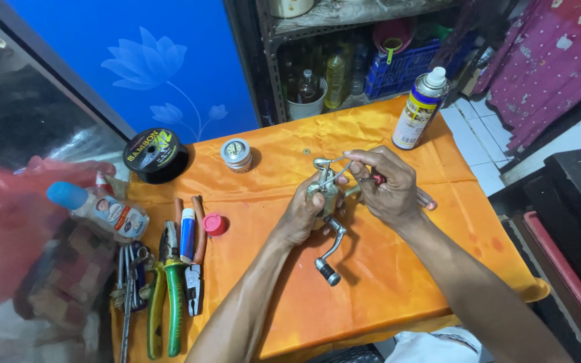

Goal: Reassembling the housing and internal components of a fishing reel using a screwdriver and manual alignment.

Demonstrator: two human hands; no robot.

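Observation:
Over the middle of an orange cloth-covered table [398,269], my left hand [302,214] grips the body of a silver fishing reel [326,195]. Its crank handle [329,259] hangs down toward me with a black knob at the end. My right hand [388,185] pinches the thin wire bail at the reel's top with its fingertips and also holds a red-handled tool [425,199] that sticks out to the right.
A spray can [420,109] stands at the back right. A black line spool [152,153] and a small round tin [236,154] sit at the back left. Pliers [173,289], cutters, a blue tube [187,234], a red cap [214,224], a lying bottle [105,210] and keys line the left edge.

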